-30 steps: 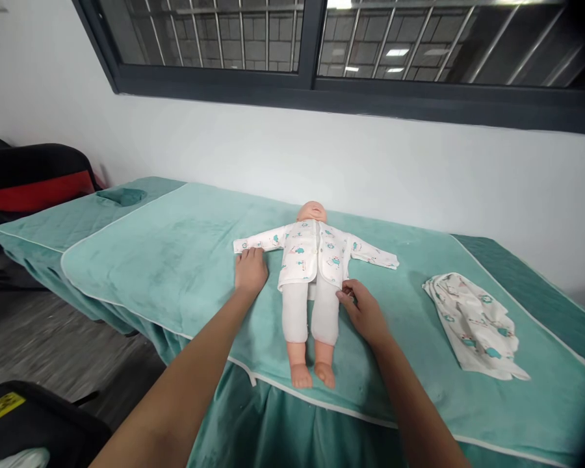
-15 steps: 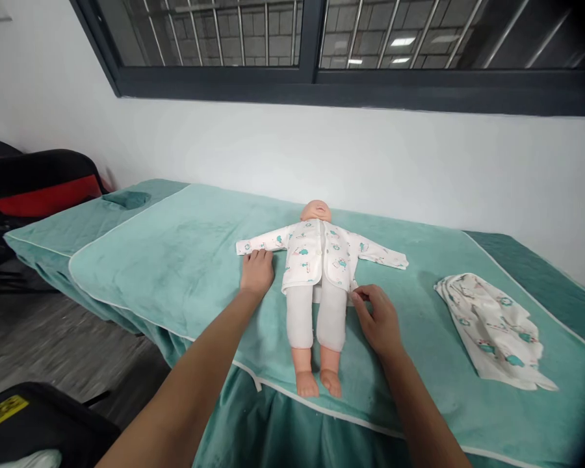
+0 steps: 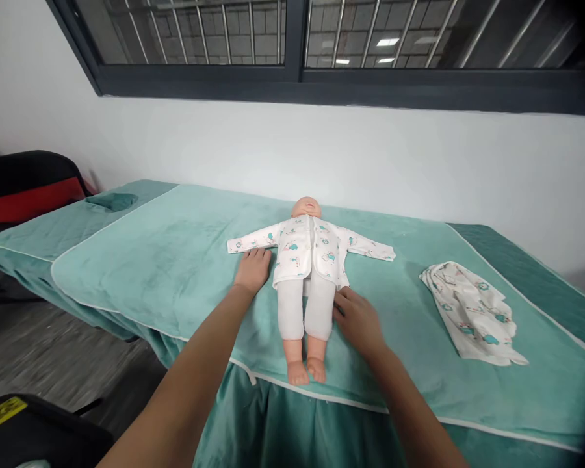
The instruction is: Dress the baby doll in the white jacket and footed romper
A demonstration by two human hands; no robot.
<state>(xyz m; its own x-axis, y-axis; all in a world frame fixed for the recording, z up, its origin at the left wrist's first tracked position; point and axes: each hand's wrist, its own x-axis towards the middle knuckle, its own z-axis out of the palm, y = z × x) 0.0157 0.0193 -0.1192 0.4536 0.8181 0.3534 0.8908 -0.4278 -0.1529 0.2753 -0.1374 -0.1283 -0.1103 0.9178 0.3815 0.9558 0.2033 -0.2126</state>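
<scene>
A baby doll (image 3: pixel 306 208) lies on its back, dressed in a white printed baby jacket (image 3: pixel 299 250) and white trousers (image 3: pixel 290 309). Its sleeves stretch out to both sides and its feet are bare. My left hand (image 3: pixel 253 268) rests on the green bed cover just below the sleeve on the left, fingers stretched and close to the jacket's side. At the opposite hip, my right hand (image 3: pixel 359 318) has its fingertips bent together at the jacket's lower edge, close against the trouser leg. The fingertips partly hide the cloth there.
A crumpled white printed cloth (image 3: pixel 472 315) lies on the bed cover (image 3: pixel 175 240) to the right. The bed stands against a white wall under a barred window. A red and black chair (image 3: pixel 29 188) is at the left, and a black object with a yellow label (image 3: pixel 2 416) at lower left.
My view has shifted a little to the right. The fingers of my right hand have lowered and curled closer to the doll's hip. My left hand stays below the sleeve.
</scene>
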